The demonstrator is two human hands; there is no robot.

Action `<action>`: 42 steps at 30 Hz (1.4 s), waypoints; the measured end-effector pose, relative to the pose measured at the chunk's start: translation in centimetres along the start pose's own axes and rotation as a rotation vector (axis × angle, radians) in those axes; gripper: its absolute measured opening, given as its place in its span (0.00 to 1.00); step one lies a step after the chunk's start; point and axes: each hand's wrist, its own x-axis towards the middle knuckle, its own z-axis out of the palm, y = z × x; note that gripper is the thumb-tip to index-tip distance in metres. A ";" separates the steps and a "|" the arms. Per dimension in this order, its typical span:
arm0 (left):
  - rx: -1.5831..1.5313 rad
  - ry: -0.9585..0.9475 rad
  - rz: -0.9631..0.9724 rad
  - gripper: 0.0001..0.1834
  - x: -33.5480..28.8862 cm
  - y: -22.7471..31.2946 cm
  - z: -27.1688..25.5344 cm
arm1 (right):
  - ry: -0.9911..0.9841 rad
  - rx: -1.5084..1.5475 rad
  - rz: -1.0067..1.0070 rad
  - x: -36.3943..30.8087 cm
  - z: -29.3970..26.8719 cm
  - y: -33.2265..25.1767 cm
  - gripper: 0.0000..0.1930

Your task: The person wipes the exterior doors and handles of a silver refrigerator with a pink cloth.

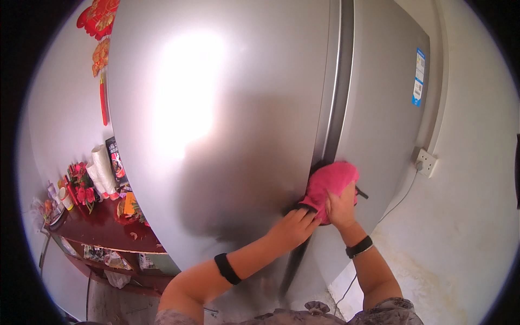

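A tall silver-grey refrigerator (244, 162) fills the middle of the head view, a dark upright groove (337, 86) dividing its two doors. My right hand (341, 210) is closed on a bright pink cloth (331, 181), pressing it over the groove and the right door's edge. Lower and to the left, my left hand (295, 230) has its fingers curled at the left door's edge, beside the cloth's lower corner. Its fingertips are partly hidden. A short dark bar (362, 193) pokes out to the right of the cloth.
A dark red cabinet (108, 230) at left carries red flowers (84, 192), rolls of clear plastic bags (102, 168) and other small items. On the right wall is a white socket (427, 162) with a plugged-in grey cord (401, 199). Red decorations (100, 19) hang at upper left.
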 end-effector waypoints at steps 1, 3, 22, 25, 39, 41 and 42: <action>-0.028 0.008 0.022 0.22 -0.5 -0.1 -0.2 | 0.004 0.061 0.051 0.0 0.0 -0.8 0.12; -0.056 0.035 0.056 0.24 0.6 -0.8 -1.7 | 0.015 0.104 0.090 1.7 -0.7 -1.4 0.11; 0.467 0.291 -0.198 0.18 4.0 -10.0 -15.1 | 0.183 -0.107 -0.057 22.8 -0.7 -7.8 0.41; 0.383 0.192 -0.262 0.15 -1.4 -6.1 -14.4 | -0.077 -0.075 0.009 15.5 0.0 -11.7 0.41; 0.507 0.333 -0.326 0.30 4.0 -11.3 -20.8 | 0.189 -0.155 -0.093 28.1 -1.2 -10.8 0.36; 0.569 0.411 -0.312 0.28 6.0 -13.7 -23.7 | 0.263 -0.128 -0.088 33.9 -1.5 -10.8 0.37; 0.585 0.421 -0.334 0.26 6.7 -14.5 -25.1 | 0.269 -0.123 -0.057 35.8 -1.7 -11.6 0.39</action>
